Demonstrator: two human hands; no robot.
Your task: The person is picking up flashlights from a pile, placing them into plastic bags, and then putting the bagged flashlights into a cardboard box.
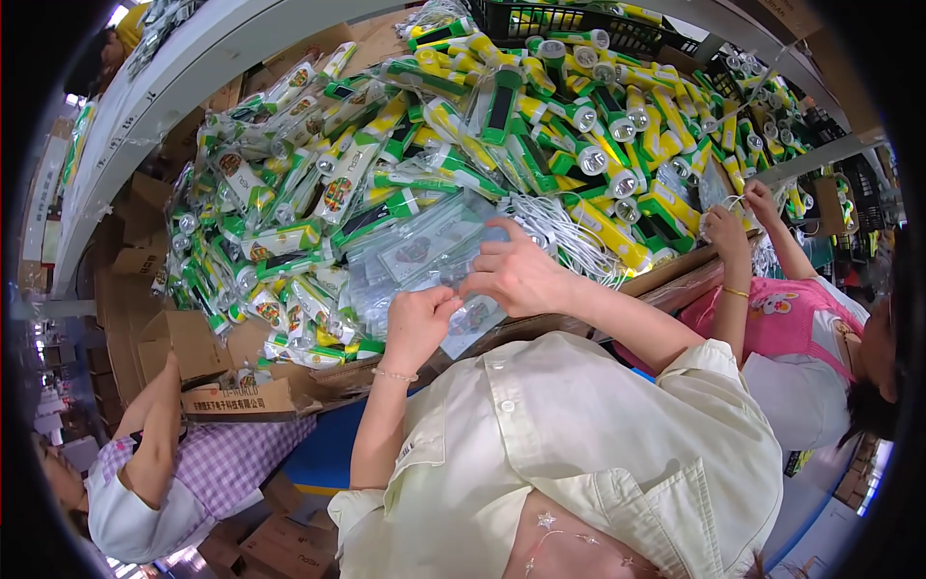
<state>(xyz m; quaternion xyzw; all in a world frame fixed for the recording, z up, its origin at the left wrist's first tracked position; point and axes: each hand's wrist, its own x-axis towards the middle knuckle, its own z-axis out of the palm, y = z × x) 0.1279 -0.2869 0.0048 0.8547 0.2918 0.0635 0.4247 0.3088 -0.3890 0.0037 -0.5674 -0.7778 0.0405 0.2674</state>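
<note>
Clear plastic bags (395, 256) with a printed panel lie in a loose stack in front of me. My left hand (417, 323), with a beaded bracelet at the wrist, is closed in a pinch at the near edge of the stack. Close beside it, my right hand (521, 270) has thumb and fingers drawn together with the knuckles raised. Between and below both hands hangs a clear bag (470, 328), its edge apparently pinched by them; the exact grip is partly hidden. A bundle of white cables (569, 232) lies just beyond my right hand.
Green, yellow and white flashlights (617, 125), many bagged on the left, heap across the table. A black crate (579, 19) stands at the back. At right, a co-worker's hands (738, 217) hold a white cable. At left, another person reaches by an open carton (183, 347).
</note>
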